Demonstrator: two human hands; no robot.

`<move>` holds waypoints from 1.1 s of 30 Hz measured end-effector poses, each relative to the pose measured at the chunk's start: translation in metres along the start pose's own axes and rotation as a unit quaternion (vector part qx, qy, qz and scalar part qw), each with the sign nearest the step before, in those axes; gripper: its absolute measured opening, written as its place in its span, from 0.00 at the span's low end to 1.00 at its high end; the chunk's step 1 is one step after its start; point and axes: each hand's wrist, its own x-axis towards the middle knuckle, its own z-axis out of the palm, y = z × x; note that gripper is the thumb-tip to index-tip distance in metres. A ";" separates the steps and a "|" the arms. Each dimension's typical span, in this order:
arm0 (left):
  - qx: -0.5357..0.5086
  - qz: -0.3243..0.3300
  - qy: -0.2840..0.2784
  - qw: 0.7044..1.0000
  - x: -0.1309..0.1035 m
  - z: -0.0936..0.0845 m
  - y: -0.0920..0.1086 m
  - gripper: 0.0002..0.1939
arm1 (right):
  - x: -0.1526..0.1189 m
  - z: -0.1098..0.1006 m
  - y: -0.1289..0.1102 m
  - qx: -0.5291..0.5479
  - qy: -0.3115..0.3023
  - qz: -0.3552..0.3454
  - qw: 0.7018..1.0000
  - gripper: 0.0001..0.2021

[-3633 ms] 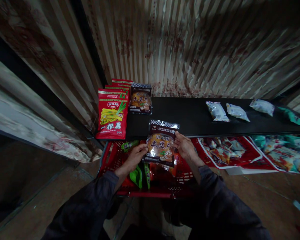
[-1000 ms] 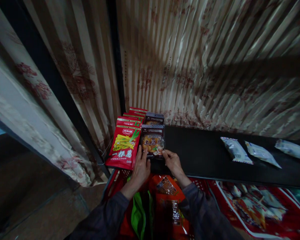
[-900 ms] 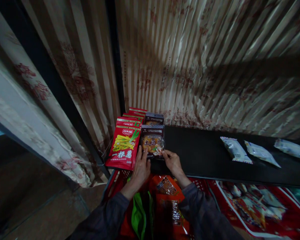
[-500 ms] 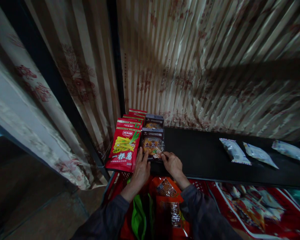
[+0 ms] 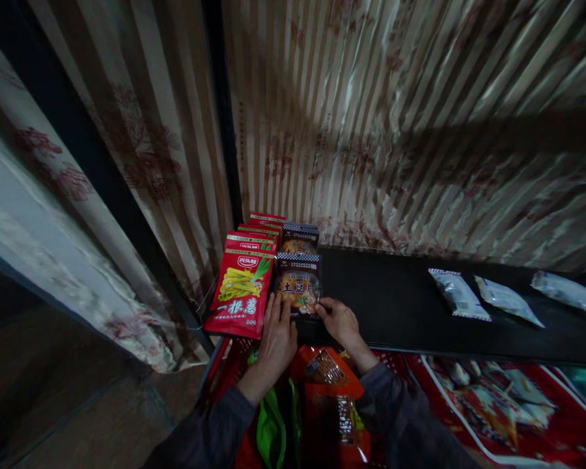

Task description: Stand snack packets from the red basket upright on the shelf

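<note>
A dark potato chip bag (image 5: 299, 286) with a checkered top edge lies face up on the black shelf (image 5: 371, 293), overlapping a second bag of the same kind (image 5: 300, 240) behind it. My left hand (image 5: 276, 335) rests its outstretched fingers on the front bag's lower left corner. At the lower right corner, my right hand (image 5: 340, 322) pinches the bag's edge between thumb and fingers. Directly left of the dark bags, several red snack bags (image 5: 241, 293) with yellow sticks and green onion on the front lie overlapped in a row.
Below the shelf edge, a red basket (image 5: 224, 365) holds orange packets (image 5: 334, 417) and a green packet (image 5: 271, 426). Another red basket (image 5: 432, 391) with mixed packets stands to its right. Several white packets (image 5: 459, 296) lie on the right of the shelf. Behind hangs a striped curtain (image 5: 293, 117); a black post (image 5: 223, 117) rises at left.
The front potato chip bag has shifted slightly toward me, showing more of the bag behind it. Both hands stay at its lower corners, the left fingers now covering less of its print.
</note>
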 end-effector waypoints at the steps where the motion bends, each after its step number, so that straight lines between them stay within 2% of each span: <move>1: 0.004 0.006 0.003 1.000 -0.001 0.000 0.001 0.29 | 0.001 0.001 0.001 0.005 0.000 -0.001 1.000 0.13; 8: 0.014 0.015 0.004 1.000 -0.003 -0.001 0.006 0.30 | 0.014 0.011 0.016 0.087 0.026 -0.016 0.996 0.11; 13: 0.014 0.011 -0.002 1.000 0.000 -0.005 0.006 0.29 | 0.035 0.022 0.025 0.203 0.069 -0.027 0.976 0.17; 17: 0.011 0.010 -0.013 1.000 0.002 -0.009 0.005 0.28 | 0.046 0.026 0.027 0.264 0.069 -0.032 0.962 0.18; 26: -0.001 0.015 -0.065 0.998 0.005 -0.015 0.006 0.29 | 0.049 0.030 0.026 0.262 0.041 -0.038 0.964 0.11; 33: 0.015 0.025 -0.061 0.998 0.003 -0.015 0.006 0.28 | 0.042 0.026 0.020 0.232 0.041 -0.037 0.971 0.10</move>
